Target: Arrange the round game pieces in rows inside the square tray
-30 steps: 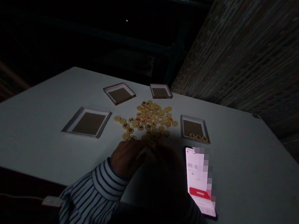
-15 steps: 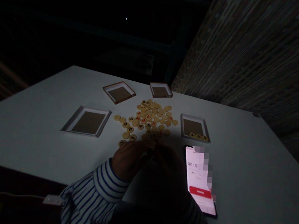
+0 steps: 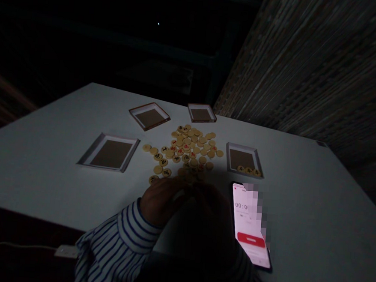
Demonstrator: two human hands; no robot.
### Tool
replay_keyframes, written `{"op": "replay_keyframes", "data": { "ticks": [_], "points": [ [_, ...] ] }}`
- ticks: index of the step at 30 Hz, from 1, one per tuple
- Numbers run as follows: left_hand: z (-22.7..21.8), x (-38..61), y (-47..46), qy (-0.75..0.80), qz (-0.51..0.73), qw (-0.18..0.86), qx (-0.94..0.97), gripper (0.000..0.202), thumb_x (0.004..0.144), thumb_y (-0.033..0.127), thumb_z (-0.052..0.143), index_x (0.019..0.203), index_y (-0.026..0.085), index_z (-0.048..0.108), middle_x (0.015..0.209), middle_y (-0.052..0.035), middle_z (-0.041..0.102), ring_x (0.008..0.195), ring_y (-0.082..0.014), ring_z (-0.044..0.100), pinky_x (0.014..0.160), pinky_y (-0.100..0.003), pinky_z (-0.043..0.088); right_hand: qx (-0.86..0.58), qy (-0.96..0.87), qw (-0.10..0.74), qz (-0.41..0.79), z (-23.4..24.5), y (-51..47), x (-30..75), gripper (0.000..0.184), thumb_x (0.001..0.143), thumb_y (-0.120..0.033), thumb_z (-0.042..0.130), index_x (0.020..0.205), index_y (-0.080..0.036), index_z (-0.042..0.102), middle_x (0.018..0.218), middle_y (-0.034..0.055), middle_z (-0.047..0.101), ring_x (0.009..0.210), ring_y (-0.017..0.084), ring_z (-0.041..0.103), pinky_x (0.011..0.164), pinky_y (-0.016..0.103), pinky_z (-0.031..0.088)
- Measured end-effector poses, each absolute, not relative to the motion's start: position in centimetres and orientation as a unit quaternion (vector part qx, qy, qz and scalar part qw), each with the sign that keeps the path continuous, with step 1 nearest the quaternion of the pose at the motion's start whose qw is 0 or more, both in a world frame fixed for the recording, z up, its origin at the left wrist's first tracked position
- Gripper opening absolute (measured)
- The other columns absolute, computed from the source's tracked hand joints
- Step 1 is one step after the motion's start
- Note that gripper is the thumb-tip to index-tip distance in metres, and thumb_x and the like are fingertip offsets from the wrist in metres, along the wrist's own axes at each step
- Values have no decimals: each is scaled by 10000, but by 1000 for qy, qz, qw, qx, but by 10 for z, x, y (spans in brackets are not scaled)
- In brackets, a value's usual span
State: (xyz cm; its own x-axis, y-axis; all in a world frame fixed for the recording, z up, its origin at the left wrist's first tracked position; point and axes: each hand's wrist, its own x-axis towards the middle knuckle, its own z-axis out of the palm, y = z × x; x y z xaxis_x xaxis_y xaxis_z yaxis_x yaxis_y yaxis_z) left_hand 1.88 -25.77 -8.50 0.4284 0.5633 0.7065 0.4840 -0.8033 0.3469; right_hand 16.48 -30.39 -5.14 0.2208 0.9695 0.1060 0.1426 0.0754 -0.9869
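My left hand, in a blue-and-white striped sleeve, rests on the white table at the near edge of a heap of round tan discs marked in red or black. Its fingers curl inward toward my right hand; what they pinch is lost in the dark. My right hand is only a black shape beside it, fingers not readable. A lit phone with a timer and a red button lies just right of the hands.
Four shallow white-rimmed trays ring the heap: near left, far left, far middle, and right, which holds a few discs along its near side. A woven wall rises at the right. The surroundings are dark.
My left hand has drawn back slightly toward me, uncovering a disc at the heap's near left. The hands stay together; the rest is the same.
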Motion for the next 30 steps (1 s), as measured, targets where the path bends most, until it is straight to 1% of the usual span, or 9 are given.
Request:
{"op": "replay_keyframes", "data": {
  "ticks": [4, 8, 12, 15, 18, 20, 22, 26, 30],
  "points": [
    [-83, 19, -258, 304, 442, 46, 843, 227, 836, 280, 509, 1016, 160, 579, 896, -86, 696, 825, -176, 653, 717, -298, 533, -557, -497, 541, 387, -53, -304, 164, 130, 769, -207, 559, 855, -204, 656, 852, 26, 699, 815, 161, 641, 732, 272, 512],
    [-83, 20, -257, 296, 444, 47, 844, 217, 825, 265, 527, 1008, 163, 580, 878, -83, 695, 805, -174, 654, 712, -298, 533, -554, -514, 540, 371, -56, -304, 165, 145, 777, -198, 547, 871, -206, 657, 886, 36, 696, 834, 163, 638, 745, 280, 511],
    [-83, 19, -258, 302, 434, 73, 846, 230, 826, 274, 520, 1016, 157, 577, 888, -85, 689, 800, -179, 644, 697, -311, 525, -544, -538, 540, 352, -58, -304, 167, 176, 791, -190, 518, 899, -214, 654, 920, 36, 691, 857, 162, 633, 771, 289, 506],
    [-79, 19, -259, 313, 419, 84, 848, 208, 814, 255, 532, 995, 165, 582, 878, -76, 687, 796, -172, 637, 700, -304, 520, -554, -550, 534, 326, -59, -304, 168, 201, 818, -205, 470, 910, -206, 649, 901, 48, 692, 835, 164, 636, 746, 283, 513],
    [-76, 19, -259, 328, 419, 72, 844, 212, 786, 235, 565, 987, 169, 585, 893, -74, 687, 812, -170, 634, 713, -296, 516, -559, -564, 530, 298, -63, -306, 169, 218, 816, -203, 461, 918, -214, 654, 913, 55, 687, 845, 172, 629, 757, 293, 509],
    [-76, 19, -259, 328, 430, 57, 839, 214, 776, 232, 573, 976, 159, 589, 879, -80, 688, 799, -172, 636, 705, -292, 520, -564, -570, 529, 278, -67, -307, 170, 212, 796, -205, 486, 916, -218, 660, 951, 61, 678, 877, 183, 619, 792, 314, 497],
    [-77, 19, -258, 327, 439, 47, 835, 208, 775, 243, 570, 960, 151, 595, 861, -84, 689, 788, -175, 638, 696, -292, 524, -572, -569, 530, 260, -68, -309, 170, 211, 792, -213, 491, 920, -213, 658, 945, 65, 677, 870, 188, 620, 788, 326, 497],
    [-78, 19, -257, 345, 427, 51, 834, 215, 789, 274, 559, 966, 160, 603, 869, -81, 686, 799, -173, 638, 701, -293, 530, -581, -552, 538, 261, -64, -315, 167, 220, 827, -221, 456, 937, -206, 646, 903, 58, 681, 822, 168, 628, 730, 293, 506],
    [-74, 20, -258, 343, 442, 48, 827, 201, 792, 266, 568, 961, 162, 603, 870, -81, 681, 799, -167, 636, 715, -303, 533, -594, -557, 531, 235, -57, -325, 171, 219, 819, -202, 463, 950, -203, 640, 948, 59, 670, 857, 171, 616, 755, 297, 493]
  ]
}}
